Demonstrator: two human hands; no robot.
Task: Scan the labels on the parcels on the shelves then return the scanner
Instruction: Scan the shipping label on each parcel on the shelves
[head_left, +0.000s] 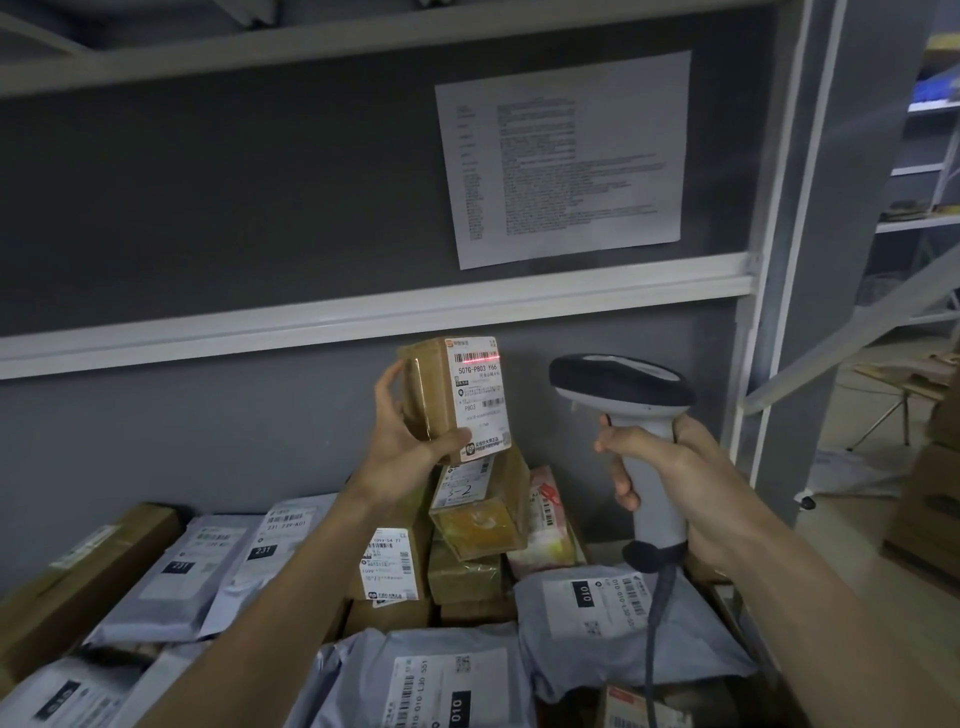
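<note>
Left hand (410, 431) — fingers and thumb curled round a small brown box parcel (431, 400), holding it up clear of the pile with its white label (478, 397) turned toward the scanner. Right hand (670, 467) — wrapped round the pale handle of the scanner (623, 395), forefinger at the front of the grip where a trigger would sit; whether it is pressed cannot be told. Step in hand, as judged: a scan in progress, since a red line (480, 358) lies across the barcode at the top of the label. Orientation: the parcel stands nearly upright, long axis vertical with a slight tilt, label face to the right; the scanner's handle runs vertical, its dark head pointing left at the label, the two near but apart, the cable (657, 613) hanging from the handle's base. Next move, as judged: set this parcel down and present another label — many grey mailer bags (613, 623) and further boxes (478, 504) lie heaped on the shelf below, so the scanner's return appears well off. Behind: a printed sheet (563, 156) on the grey back panel.
</note>
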